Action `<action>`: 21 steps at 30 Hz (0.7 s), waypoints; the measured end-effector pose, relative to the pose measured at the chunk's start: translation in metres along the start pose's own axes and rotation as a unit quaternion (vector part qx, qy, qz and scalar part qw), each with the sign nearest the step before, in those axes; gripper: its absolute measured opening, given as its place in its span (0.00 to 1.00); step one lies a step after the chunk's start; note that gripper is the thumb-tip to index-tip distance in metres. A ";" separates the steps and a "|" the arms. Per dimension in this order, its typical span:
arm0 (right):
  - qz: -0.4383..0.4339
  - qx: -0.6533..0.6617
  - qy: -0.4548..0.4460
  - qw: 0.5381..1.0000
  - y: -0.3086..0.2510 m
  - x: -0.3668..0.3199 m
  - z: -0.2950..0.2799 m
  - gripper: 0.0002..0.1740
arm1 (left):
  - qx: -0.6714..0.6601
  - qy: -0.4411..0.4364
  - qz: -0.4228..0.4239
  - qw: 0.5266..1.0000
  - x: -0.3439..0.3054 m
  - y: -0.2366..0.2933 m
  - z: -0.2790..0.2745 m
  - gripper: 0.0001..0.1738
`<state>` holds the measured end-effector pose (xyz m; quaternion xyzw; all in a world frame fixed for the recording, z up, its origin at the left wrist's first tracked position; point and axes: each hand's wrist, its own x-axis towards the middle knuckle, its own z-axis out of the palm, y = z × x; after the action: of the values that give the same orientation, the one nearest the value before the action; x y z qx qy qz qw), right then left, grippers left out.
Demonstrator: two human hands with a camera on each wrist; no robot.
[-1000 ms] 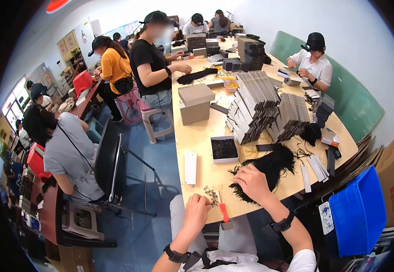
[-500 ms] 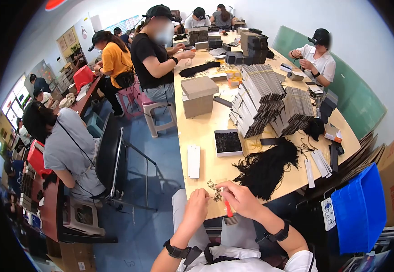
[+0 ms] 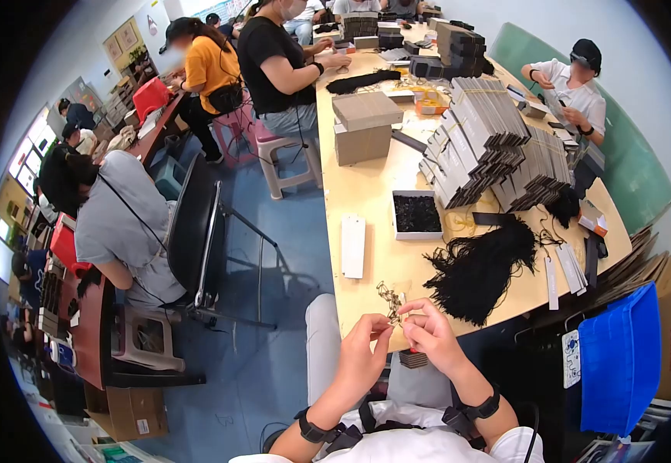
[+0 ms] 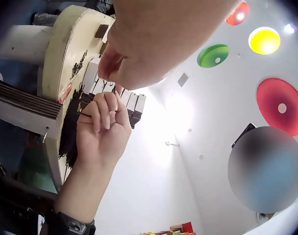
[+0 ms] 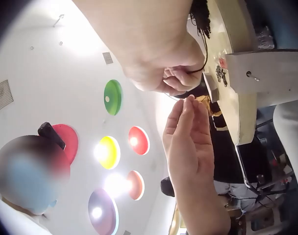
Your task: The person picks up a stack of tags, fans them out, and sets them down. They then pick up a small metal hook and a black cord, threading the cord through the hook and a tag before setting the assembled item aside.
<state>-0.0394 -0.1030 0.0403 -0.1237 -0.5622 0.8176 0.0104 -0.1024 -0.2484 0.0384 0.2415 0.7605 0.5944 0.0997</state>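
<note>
Black cord (image 5: pixel 206 46): a single thin strand, pinched in the curled fingers of the right hand (image 3: pixel 430 333), rising from them toward the table edge. A short length crosses those fingers (image 4: pixel 85 114). The left hand (image 3: pixel 362 351) presses its fingertips against the thumb, just beside the right hand; its contents cannot be identified. The bundle of black cords (image 3: pixel 478 270) lies fanned on the table, near the right hand.

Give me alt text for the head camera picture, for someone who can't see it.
The left hand and right hand meet fingertip to fingertip at the near edge of a long table, the right pinching a thin black cord. Nearby lie a bundle of black cords, small gold metal pieces and a white tag; other people work farther along.
</note>
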 end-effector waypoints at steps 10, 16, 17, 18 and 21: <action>0.024 -0.006 -0.001 1.000 -0.001 0.004 -0.004 0.14 | 0.013 -0.006 0.035 0.999 -0.004 -0.002 0.001 0.11; 0.039 -0.001 0.008 0.999 -0.004 0.005 -0.005 0.14 | 0.015 -0.001 0.042 0.999 -0.006 0.001 0.000 0.13; 0.039 -0.002 0.003 0.999 -0.004 0.005 -0.005 0.14 | 0.015 -0.002 0.039 0.999 -0.006 0.002 0.001 0.14; 0.040 -0.003 0.003 0.999 -0.005 0.005 -0.005 0.14 | 0.014 -0.002 0.039 0.999 -0.006 0.001 0.001 0.14; 0.044 -0.006 -0.003 0.999 -0.006 0.006 -0.003 0.14 | 0.037 0.000 0.051 0.998 -0.007 0.000 0.001 0.14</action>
<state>-0.0450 -0.0973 0.0438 -0.1459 -0.5609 0.8145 -0.0281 -0.0960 -0.2509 0.0374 0.2835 0.7687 0.5702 0.0603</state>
